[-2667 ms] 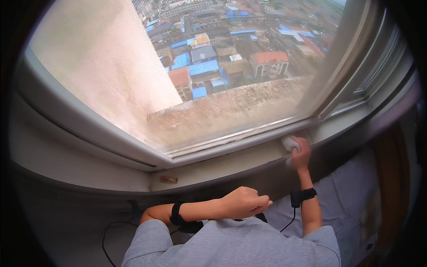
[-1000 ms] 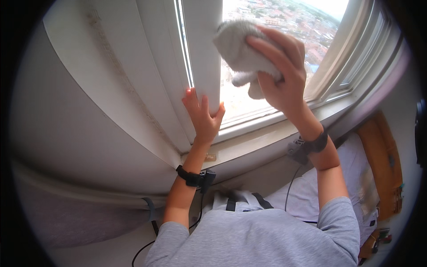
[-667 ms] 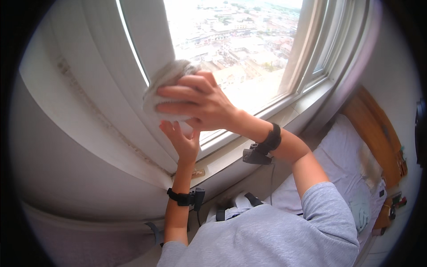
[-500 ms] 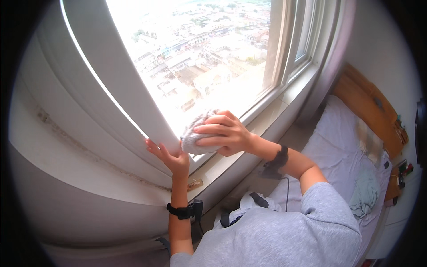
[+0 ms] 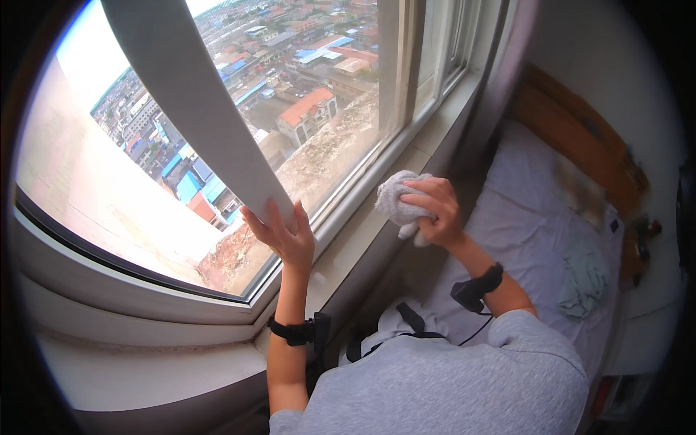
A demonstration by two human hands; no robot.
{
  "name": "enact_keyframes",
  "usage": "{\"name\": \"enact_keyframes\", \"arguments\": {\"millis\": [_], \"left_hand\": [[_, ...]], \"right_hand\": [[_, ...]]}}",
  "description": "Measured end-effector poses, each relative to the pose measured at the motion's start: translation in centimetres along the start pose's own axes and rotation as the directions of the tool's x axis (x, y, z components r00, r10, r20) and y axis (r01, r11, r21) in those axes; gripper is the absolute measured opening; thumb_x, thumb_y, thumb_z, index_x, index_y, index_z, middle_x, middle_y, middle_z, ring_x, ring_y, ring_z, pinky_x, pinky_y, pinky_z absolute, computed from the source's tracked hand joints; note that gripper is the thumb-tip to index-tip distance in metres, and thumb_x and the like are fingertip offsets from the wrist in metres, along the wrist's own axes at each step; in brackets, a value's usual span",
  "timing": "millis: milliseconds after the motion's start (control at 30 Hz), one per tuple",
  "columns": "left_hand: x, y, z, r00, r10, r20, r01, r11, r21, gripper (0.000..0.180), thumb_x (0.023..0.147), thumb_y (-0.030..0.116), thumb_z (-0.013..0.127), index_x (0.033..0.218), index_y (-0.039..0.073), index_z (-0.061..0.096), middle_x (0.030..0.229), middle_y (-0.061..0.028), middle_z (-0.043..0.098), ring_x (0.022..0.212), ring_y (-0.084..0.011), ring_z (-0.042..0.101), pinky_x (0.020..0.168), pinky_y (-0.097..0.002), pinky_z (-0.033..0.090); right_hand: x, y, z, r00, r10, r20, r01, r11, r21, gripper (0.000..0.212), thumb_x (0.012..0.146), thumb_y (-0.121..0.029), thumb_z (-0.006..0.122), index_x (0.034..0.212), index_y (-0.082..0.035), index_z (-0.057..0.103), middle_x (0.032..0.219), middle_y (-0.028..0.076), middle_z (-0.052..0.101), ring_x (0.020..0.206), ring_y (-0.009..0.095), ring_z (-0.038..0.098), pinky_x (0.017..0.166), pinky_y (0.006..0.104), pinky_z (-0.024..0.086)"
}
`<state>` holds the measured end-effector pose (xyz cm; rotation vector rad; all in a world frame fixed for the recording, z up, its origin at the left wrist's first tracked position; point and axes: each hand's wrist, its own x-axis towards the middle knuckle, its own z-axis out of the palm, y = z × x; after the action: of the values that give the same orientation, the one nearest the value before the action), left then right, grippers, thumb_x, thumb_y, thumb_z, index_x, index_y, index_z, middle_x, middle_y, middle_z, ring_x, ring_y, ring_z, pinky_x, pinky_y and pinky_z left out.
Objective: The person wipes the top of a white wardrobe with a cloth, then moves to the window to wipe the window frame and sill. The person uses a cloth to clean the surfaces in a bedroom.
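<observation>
My left hand (image 5: 286,235) is raised with its fingers spread, touching the lower end of a wide white window post (image 5: 217,101). Bunched up in my right hand (image 5: 441,210) is a greyish-white cloth (image 5: 397,197), fingers curled over it and a loose fold hanging below. That hand hovers right of the window, above the inner edge of the sill (image 5: 377,221), apart from the glass. Window glass (image 5: 319,80) stands beyond the post, and another window area (image 5: 167,167) lies to its left.
A ledge (image 5: 145,373) curves along the lower left. On the right stands a bed (image 5: 500,181) with a pale sheet, a wooden headboard (image 5: 580,130) and a crumpled light-green cloth (image 5: 583,279). Black straps with small devices circle both forearms. Buildings show far below outside.
My right hand has carried the cloth away from the window's lower corner, toward the right. My left hand remains at the post's foot. More of the outdoors now shows left of the post.
</observation>
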<state>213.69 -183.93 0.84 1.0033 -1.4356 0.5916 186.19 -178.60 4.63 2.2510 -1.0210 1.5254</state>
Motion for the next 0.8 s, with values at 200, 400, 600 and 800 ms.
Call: {"name": "enact_keyframes", "arguments": {"millis": [200, 400, 600, 800], "left_hand": [[0.8, 2.3, 5.4, 0.999, 0.043, 0.005, -0.042, 0.996, -0.075, 0.057, 0.083, 0.014, 0.070, 0.133, 0.003, 0.045, 0.149, -0.0261, 0.013, 0.141, -0.0450, 0.016, 0.110, -0.0546, 0.028], [0.0, 4.4, 13.0, 1.000, 0.015, 0.017, -0.012, 0.980, -0.200, 0.064, 0.077, 0.011, 0.064, 0.136, 0.001, 0.041, 0.148, -0.0289, 0.013, 0.140, -0.0479, 0.015, 0.110, -0.0578, 0.025], [1.1, 7.3, 19.1, 0.998, 0.055, 0.033, -0.047, 0.975, -0.219, 0.067, 0.076, 0.012, 0.063, 0.137, -0.001, 0.039, 0.148, -0.0290, 0.013, 0.139, -0.0489, 0.015, 0.110, -0.0594, 0.024], [1.2, 9.2, 24.1, 0.998, 0.068, -0.002, -0.066, 0.960, -0.271, 0.064, 0.077, 0.015, 0.063, 0.135, -0.001, 0.041, 0.147, -0.0310, 0.019, 0.138, -0.0489, 0.020, 0.108, -0.0607, 0.027]], "right_hand": [[-1.0, 2.8, -1.8, 1.000, 0.008, 0.011, -0.008, 0.999, -0.051, 0.033, 0.065, -0.003, 0.055, 0.094, -0.011, 0.070, 0.109, 0.006, 0.066, 0.094, 0.027, 0.059, 0.084, 0.0380, 0.045], [-1.8, 10.5, -2.8, 0.998, 0.052, -0.019, -0.054, 0.992, -0.111, 0.033, 0.064, -0.002, 0.055, 0.093, -0.009, 0.069, 0.108, 0.007, 0.067, 0.094, 0.028, 0.059, 0.086, 0.0393, 0.046], [-1.8, 16.7, -4.7, 0.992, 0.117, -0.048, -0.121, 0.988, -0.091, 0.034, 0.063, 0.000, 0.054, 0.092, -0.008, 0.070, 0.107, 0.008, 0.067, 0.095, 0.029, 0.059, 0.088, 0.0400, 0.046], [-0.9, 21.4, -5.5, 0.998, 0.059, -0.021, -0.060, 0.996, -0.067, 0.036, 0.062, 0.001, 0.053, 0.093, -0.007, 0.070, 0.107, 0.010, 0.067, 0.096, 0.030, 0.058, 0.088, 0.0403, 0.046]]}}
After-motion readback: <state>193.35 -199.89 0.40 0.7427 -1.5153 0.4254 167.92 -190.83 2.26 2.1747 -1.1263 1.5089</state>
